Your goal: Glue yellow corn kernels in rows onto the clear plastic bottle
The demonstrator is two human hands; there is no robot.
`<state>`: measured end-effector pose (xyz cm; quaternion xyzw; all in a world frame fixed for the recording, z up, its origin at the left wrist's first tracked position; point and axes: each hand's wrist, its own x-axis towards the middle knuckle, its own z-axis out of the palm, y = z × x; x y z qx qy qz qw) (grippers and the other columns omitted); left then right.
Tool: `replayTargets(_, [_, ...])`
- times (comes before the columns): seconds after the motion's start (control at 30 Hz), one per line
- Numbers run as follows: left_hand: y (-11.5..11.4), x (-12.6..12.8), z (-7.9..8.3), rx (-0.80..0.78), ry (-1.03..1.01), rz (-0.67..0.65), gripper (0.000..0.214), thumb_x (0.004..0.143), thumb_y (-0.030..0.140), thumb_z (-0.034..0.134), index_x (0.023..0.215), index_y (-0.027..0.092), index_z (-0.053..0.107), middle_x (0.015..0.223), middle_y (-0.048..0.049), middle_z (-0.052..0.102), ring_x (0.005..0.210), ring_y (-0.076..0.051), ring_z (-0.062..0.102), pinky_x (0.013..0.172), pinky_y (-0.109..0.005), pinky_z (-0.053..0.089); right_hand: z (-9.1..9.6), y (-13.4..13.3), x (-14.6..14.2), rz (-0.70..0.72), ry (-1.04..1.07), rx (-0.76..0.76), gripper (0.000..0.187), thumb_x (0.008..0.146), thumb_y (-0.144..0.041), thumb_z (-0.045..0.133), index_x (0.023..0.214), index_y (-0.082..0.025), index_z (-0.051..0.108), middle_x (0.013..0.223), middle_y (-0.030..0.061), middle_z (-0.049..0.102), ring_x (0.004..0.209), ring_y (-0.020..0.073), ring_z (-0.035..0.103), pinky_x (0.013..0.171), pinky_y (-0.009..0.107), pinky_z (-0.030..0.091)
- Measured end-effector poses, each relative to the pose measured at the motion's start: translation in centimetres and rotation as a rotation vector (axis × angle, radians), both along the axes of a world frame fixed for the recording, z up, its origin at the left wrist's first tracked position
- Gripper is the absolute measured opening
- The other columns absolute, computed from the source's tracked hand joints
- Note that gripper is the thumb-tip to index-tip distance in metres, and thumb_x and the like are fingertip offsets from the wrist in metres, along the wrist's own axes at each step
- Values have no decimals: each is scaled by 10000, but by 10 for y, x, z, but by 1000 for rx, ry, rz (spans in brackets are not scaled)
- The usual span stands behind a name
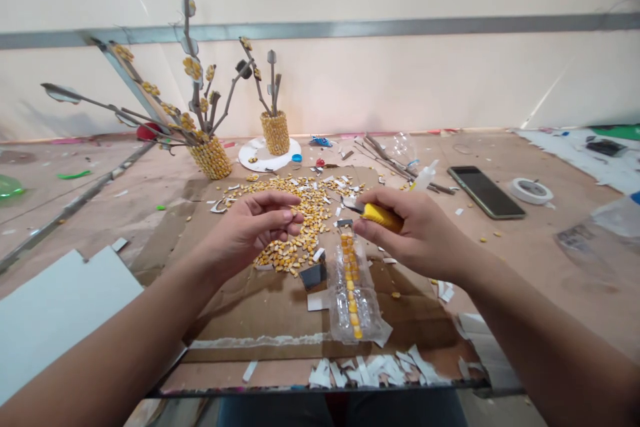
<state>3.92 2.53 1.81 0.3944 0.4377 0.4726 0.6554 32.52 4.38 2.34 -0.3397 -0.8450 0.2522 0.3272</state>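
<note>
In my right hand (415,233) is a yellow utility knife (383,216), its blade pointing left toward my other hand. My left hand (260,223) is closed in a pinch above a pile of corn kernels (285,257); whatever sits at its fingertips is too small to name. Below the right hand, a clear plastic bottle (340,310) lies on the cardboard (235,320), with a double row of kernels (351,267) stuck along its upper part and a single row lower down. A dark piece (313,276) and a white strip (318,301) lie beside it.
Two kernel-covered pots (213,159) (275,133) with twigs stand at the back left. A glue bottle (425,177), phone (486,192) and tape roll (531,191) lie to the right. White scraps (375,370) line the front edge; a white board (65,310) is left.
</note>
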Motion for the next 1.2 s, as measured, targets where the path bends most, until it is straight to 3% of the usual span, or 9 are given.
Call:
replayTargets(0.13, [-12,12,-1,-25,-100,-87,310,663,249,1050,855,155,825,788,-38,825,591,-75,713,562,-125,552,-5,-7,-7,-3,-32,198,445,1073,-608,569,997,-187,689,677,-22,628,560,127,522,572,280,340])
replayTargets(0.23, [-19,17,-2,-41,-141,-182,293,717,298,1028,829,142,808,723,-26,788,546,-58,673,540,-114,521,-11,-9,-12,20,-87,323,446,1093,-576,536,953,-176,675,719,24,680,606,153,588,589,295,327])
replayTargets(0.4, [-27,26,0,-77,-145,-188,287,717,303,994,804,138,776,615,10,699,485,-42,580,498,-114,440,-15,-12,-16,62,-88,444,385,1091,-523,563,940,-184,668,673,-5,641,571,135,538,580,279,319])
replayTargets(0.53, [-31,29,1,-96,-131,-187,255,720,277,955,784,146,745,578,28,651,460,-36,516,491,-130,401,-15,-13,-18,80,-92,459,376,1089,-510,570,937,-183,678,666,-11,629,563,129,533,568,276,313])
replayTargets(0.8, [-34,27,-1,-10,-41,-242,324,812,408,912,846,164,702,649,12,662,494,-61,512,487,-172,383,-14,-16,-21,95,-88,454,373,1088,-505,570,918,-193,683,676,-1,638,576,132,539,570,266,333])
replayTargets(1.0, [-45,31,1,80,-6,-391,315,895,409,862,827,155,690,663,16,621,538,-67,535,512,-170,437,-13,-12,-17,49,-44,433,318,1080,-470,599,935,-196,669,683,1,642,571,136,538,566,282,354])
replayTargets(1.1, [-43,30,-1,103,-16,-270,333,856,414,903,836,157,692,655,19,649,499,-61,543,491,-162,447,-11,-10,-12,39,54,372,251,1079,-444,591,997,-220,668,673,-23,620,530,122,466,549,285,352])
replayTargets(1.2, [-37,28,-1,100,29,-183,343,795,399,944,823,153,706,676,1,705,483,-69,582,480,-166,474,-10,-14,-13,-4,124,260,201,1051,-431,632,1003,-238,663,597,-73,500,475,107,366,504,283,312])
